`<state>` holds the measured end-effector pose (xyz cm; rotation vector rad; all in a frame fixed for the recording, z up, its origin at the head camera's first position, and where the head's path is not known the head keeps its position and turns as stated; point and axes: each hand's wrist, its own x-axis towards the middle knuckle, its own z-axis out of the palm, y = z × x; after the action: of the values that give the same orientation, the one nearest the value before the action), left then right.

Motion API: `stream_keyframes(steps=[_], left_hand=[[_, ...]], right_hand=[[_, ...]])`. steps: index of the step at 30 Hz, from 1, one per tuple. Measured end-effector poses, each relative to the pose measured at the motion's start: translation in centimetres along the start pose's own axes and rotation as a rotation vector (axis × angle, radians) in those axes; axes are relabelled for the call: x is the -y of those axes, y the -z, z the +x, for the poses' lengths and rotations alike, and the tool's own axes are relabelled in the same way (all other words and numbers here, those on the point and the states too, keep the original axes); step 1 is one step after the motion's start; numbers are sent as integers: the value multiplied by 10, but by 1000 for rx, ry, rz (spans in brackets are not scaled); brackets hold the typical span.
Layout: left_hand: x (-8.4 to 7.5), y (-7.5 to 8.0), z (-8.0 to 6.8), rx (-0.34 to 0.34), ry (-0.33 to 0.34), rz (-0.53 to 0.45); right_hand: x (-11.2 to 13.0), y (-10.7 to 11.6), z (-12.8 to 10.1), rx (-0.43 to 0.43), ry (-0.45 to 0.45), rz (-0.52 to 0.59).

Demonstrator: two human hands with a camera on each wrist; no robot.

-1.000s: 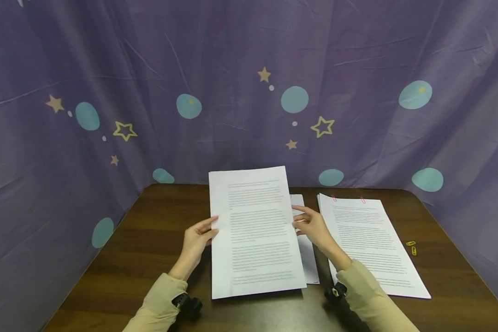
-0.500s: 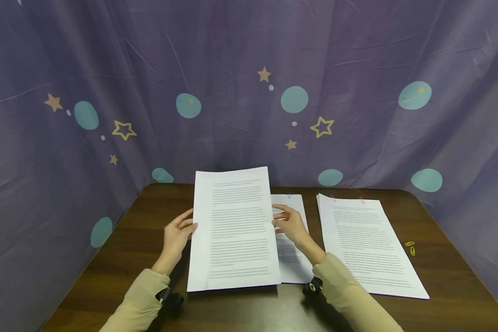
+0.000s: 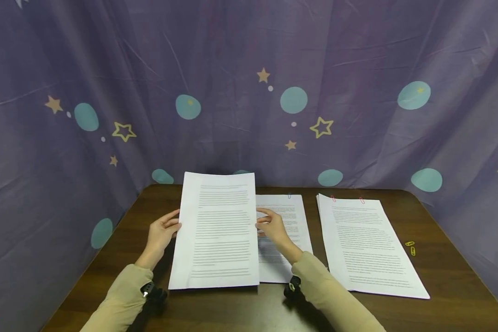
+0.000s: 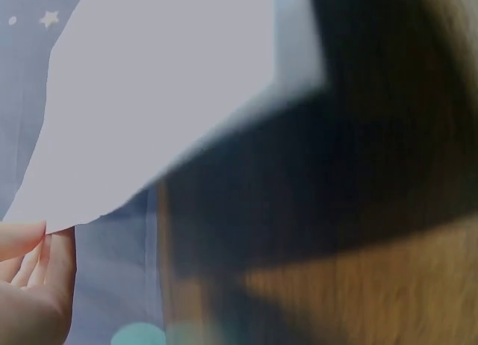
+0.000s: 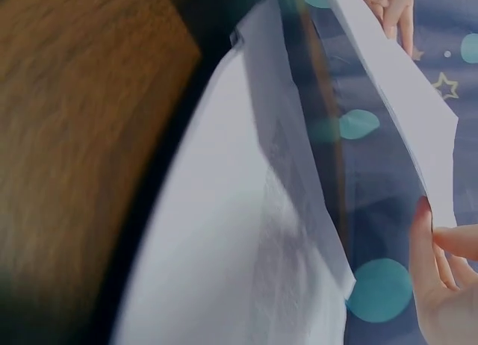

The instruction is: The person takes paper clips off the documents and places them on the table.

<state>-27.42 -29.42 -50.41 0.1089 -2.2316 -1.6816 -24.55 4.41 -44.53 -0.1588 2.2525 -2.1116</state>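
- Paper sheaf [image 3: 217, 230], printed with text, is held up above the worktop [image 3: 108, 267] by both hands, its lower edge near the front of the worktop and its top tilted toward the curtain [image 3: 232, 69].
- Left hand [image 3: 161, 233] grips the sheaf's left edge, fingers curled round it; the left wrist view shows the fingertips [image 4: 30, 244] at the sheet's corner.
- Right hand [image 3: 271, 228] pinches the right edge, thumb in front and fingers behind.
- Compared with a second ago, the sheaf and both hands have shifted leftward, away from the middle of the worktop.
- That shift has uncovered more of the clipped sheet [image 3: 284, 230] lying flat beneath; earlier only a thin strip of it showed at the sheaf's right side.
- Its blue paper clip [image 3: 289, 195] at the top edge is now in sight.
- Bigger stack [image 3: 369, 244] at the right, with two red clips [image 3: 362, 200] on top, lies where it did.
- Two yellow clips [image 3: 412, 247] stay just beside the stack's right edge.
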Motion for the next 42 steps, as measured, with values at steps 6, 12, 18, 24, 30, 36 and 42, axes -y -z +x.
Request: stream_keyframes(steps=[6, 12, 18, 24, 30, 36, 42], left_hand=[[-32, 10, -9, 87, 7, -23], [-38, 18, -6, 110, 46, 23], [-37, 25, 0, 124, 118, 80], [-52, 28, -5, 97, 158, 110], [-48, 35, -1, 140, 201, 111], [-41, 39, 4, 165, 214, 124], [-39, 38, 5, 171, 247, 127]], right_hand=[[-8, -13, 3, 7, -34, 31], [-14, -26, 12, 1, -31, 34], [-17, -40, 18, -20, -45, 21], [-20, -54, 20, -26, -38, 14], [-26, -63, 20, -32, -76, 44], [-29, -68, 23, -32, -103, 66], [-35, -70, 26, -38, -101, 53]])
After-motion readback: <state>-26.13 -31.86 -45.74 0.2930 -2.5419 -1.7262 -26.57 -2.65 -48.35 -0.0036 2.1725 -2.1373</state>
